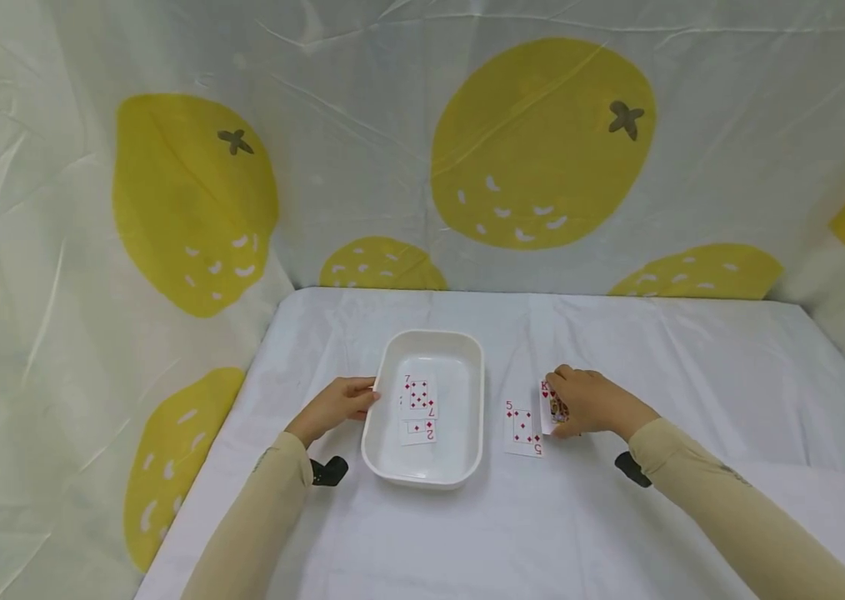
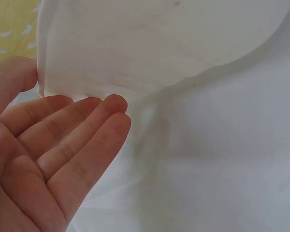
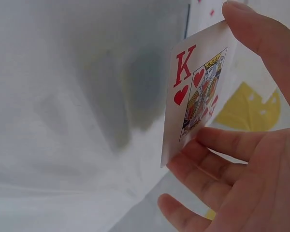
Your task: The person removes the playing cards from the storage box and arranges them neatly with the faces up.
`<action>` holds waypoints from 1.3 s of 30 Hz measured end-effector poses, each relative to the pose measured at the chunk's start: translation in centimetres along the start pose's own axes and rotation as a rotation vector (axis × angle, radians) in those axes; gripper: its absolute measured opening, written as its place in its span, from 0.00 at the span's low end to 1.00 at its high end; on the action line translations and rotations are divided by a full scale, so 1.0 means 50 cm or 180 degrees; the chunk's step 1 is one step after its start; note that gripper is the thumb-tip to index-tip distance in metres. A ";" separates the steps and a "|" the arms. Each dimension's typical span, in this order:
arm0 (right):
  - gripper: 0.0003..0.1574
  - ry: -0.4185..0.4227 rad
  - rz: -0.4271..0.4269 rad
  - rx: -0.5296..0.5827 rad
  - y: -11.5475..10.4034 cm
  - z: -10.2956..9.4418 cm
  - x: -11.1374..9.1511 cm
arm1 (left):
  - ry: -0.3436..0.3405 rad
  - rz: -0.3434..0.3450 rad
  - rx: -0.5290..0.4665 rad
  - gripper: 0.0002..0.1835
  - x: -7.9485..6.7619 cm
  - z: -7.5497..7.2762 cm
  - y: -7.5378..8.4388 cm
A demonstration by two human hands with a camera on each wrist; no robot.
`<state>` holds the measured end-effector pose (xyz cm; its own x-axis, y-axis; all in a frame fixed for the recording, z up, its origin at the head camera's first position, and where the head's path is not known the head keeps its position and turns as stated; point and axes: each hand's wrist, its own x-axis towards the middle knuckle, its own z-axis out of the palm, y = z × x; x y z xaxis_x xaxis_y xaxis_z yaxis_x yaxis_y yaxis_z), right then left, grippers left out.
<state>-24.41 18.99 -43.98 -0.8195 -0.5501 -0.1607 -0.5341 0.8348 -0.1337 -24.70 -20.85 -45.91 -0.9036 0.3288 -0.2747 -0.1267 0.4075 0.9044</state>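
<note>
My right hand [image 1: 591, 402] pinches a king of hearts playing card [image 3: 195, 89] by its edges, thumb on one end and fingertips at the other. The card stands tilted over the cloth, its face turned left. Just left of it a five of diamonds [image 1: 522, 427] lies face up. At the left rim of a white tray [image 1: 476, 450], my left hand [image 1: 336, 407] holds on, with the thumb at the rim and the fingers against the outer wall. Inside the tray a seven of diamonds [image 1: 418, 395] partly covers a two of diamonds [image 1: 417, 432].
A white cloth [image 1: 542, 525] with wrinkles covers the table. Behind and to the left hang pale curtains [image 1: 362, 167] printed with large yellow lemons. Dark wrist-camera mounts [image 1: 329, 472] show beneath both sleeves.
</note>
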 end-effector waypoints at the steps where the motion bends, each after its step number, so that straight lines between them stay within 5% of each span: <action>1: 0.48 -0.0019 0.0023 0.0052 0.003 0.006 -0.006 | 0.0002 0.0000 -0.0001 0.24 -0.001 -0.001 0.001; 14: 0.54 -0.0043 0.0038 0.0172 0.010 0.049 -0.030 | -0.0045 0.0046 -0.0083 0.24 -0.002 -0.007 -0.006; 23: 0.57 -0.0071 0.0108 0.0154 -0.002 0.015 -0.005 | -0.0033 0.0039 -0.0076 0.24 0.000 -0.004 -0.001; 34: 0.58 0.0282 -0.0351 0.0075 -0.106 -0.073 0.096 | -0.0022 0.0049 -0.0059 0.23 0.001 -0.003 -0.004; 39: 0.59 0.0220 -0.0489 0.0017 -0.177 -0.092 0.150 | -0.0070 0.0129 -0.0048 0.24 0.001 -0.001 -0.007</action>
<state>-26.78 7.60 -39.52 -0.7406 -0.6683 -0.0703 -0.6534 0.7406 -0.1568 -24.73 -20.99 -46.21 -0.8988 0.3635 -0.2448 -0.0966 0.3805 0.9197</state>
